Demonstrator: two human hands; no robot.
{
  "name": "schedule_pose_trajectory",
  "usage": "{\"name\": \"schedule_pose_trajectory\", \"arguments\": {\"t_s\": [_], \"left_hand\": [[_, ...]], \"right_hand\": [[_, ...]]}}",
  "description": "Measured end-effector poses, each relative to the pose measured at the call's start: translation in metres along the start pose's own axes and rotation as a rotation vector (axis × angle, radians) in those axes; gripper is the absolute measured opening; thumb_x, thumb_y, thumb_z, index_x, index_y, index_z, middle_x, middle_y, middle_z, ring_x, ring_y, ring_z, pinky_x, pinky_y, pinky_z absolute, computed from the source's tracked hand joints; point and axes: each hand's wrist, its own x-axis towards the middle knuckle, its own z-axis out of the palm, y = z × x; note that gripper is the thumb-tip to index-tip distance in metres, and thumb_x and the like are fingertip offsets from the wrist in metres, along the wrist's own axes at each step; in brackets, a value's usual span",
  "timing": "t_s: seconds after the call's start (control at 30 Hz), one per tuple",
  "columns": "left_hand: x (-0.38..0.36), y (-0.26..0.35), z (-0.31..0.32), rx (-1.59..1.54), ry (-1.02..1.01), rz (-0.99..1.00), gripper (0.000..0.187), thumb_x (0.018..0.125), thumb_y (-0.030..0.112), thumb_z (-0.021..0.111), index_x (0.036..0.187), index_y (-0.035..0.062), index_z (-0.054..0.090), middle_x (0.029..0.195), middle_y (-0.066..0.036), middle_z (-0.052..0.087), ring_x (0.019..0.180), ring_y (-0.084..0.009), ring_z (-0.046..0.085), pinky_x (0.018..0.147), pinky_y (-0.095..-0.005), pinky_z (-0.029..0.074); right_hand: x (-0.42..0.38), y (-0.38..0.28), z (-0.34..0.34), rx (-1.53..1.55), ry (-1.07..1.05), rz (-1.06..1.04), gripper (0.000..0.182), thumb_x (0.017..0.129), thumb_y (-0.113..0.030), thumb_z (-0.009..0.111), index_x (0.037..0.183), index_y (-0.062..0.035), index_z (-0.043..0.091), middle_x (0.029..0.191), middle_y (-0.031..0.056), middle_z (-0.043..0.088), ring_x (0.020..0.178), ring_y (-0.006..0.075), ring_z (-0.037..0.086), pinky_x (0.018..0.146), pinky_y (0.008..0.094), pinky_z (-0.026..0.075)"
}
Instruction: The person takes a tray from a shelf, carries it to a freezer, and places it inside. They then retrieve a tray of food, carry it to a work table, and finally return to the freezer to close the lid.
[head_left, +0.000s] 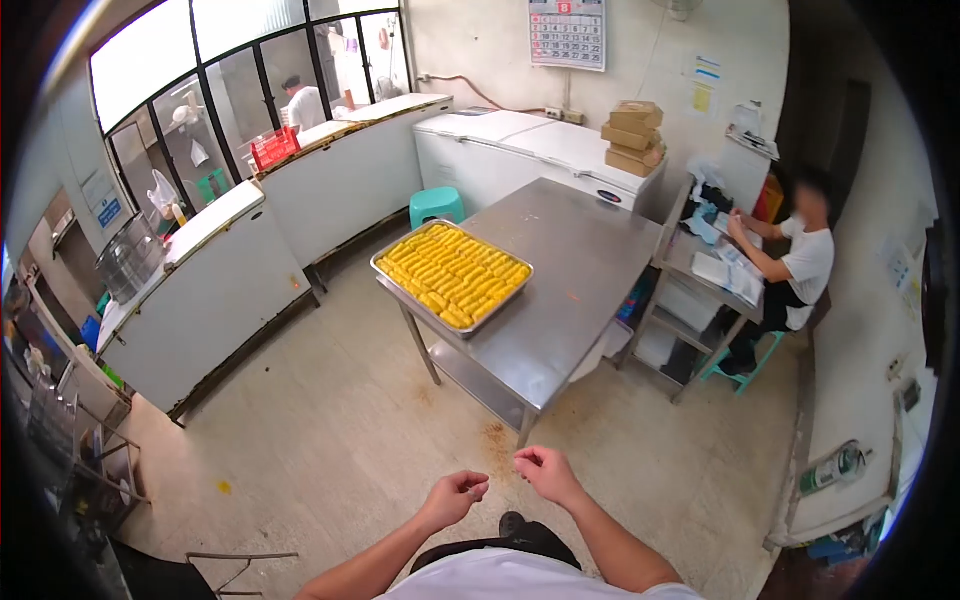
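My left hand is in front of my body, its fingers curled in toward the thumb, and nothing shows in it. Close by on the right, my right hand is closed with fingertips bent together, also with nothing visible in it. The two hands are apart, above the floor and short of a steel table. On that table's left corner sits a metal tray filled with rows of yellow rolls. Neither hand touches the tray or the table.
White chest freezers line the back wall, with brown boxes on top. A teal stool stands behind the table. At right a seated person handles papers at a side table. White counters run along the left.
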Motion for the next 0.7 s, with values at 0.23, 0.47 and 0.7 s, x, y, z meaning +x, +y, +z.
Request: {"name": "schedule_pose_trajectory", "arguments": {"t_s": [0.23,0.47,0.7], "left_hand": [[0.102,0.072,-0.068,-0.084,0.209,0.041,0.028,0.101,0.016,0.066,0.122,-0.0020,0.068,0.103,-0.007,0.073,0.089,-0.0142,0.067,0.084,-0.0299,0.055],[0.257,0.125,-0.152,0.000,0.154,0.123,0.028,0.100,0.017,0.066,0.120,-0.0027,0.069,0.099,-0.007,0.074,0.086,-0.0130,0.067,0.078,-0.0292,0.054],[0.488,0.197,-0.212,0.437,-0.070,0.572,0.015,0.091,0.010,0.071,0.103,0.0027,0.075,0.093,-0.014,0.075,0.085,-0.0233,0.072,0.076,-0.0344,0.056]], "right_hand": [[0.166,-0.031,0.008,0.073,-0.186,0.060,0.028,0.094,-0.019,0.069,0.112,0.0022,0.069,0.088,0.0071,0.071,0.075,0.0150,0.067,0.066,0.0306,0.056],[0.294,-0.025,0.032,0.398,-0.003,0.241,0.044,0.094,-0.014,0.069,0.130,0.0057,0.054,0.095,0.0116,0.067,0.075,0.0190,0.068,0.064,0.0332,0.060],[0.377,-0.013,0.062,0.539,0.133,0.519,0.033,0.100,-0.014,0.063,0.122,0.0073,0.051,0.097,0.0174,0.066,0.077,0.0263,0.072,0.064,0.0397,0.064]]}}
